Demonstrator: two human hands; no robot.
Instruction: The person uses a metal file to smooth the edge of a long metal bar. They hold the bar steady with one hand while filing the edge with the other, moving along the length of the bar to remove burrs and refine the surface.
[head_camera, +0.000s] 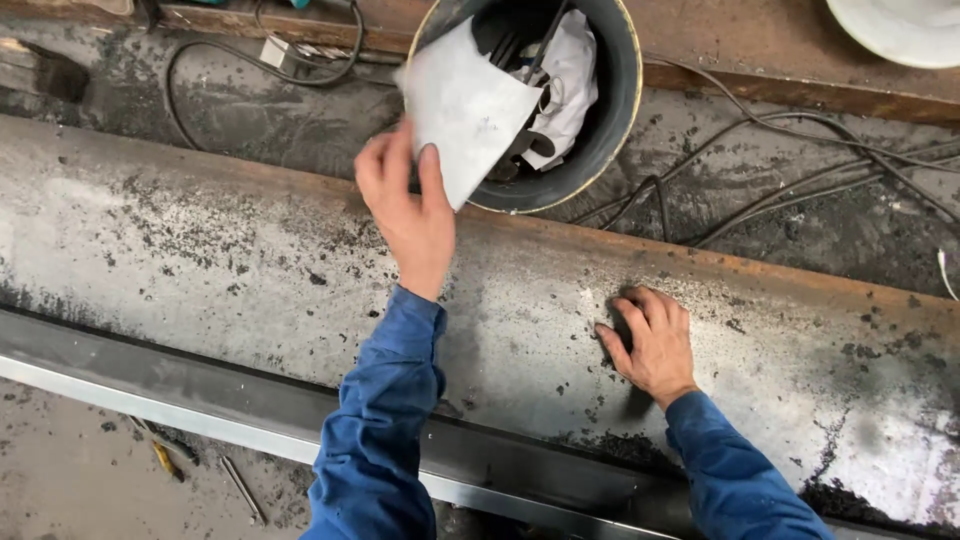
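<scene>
Left hand (408, 205) pinches a white sheet (465, 105) over the black bucket (610, 110); right hand (650, 340) rests open on the gritty steel beam (200, 240), best kept flat for bracing.

A thin grey sheet (462, 105), matt and slightly gritty like abrasive paper, is pinched by the left hand (408, 208). The right hand (650, 340) is laid flat on a long steel beam (200, 250); its surface is dull and chalky grey, rough, speckled with black flakes and dust, and a rusty brown line is seen along its far edge. A smoother, darker metal strip (150, 375) with a faint sheen is seen along the near side. The round bucket (615, 110) looks like dark, matt rubber or plastic, with crumpled white cloth (570, 70) inside. Both sleeves (385, 430) are made of blue woven cloth. Black rubber-coated cables (800, 180) are lying on sooty ground.
</scene>
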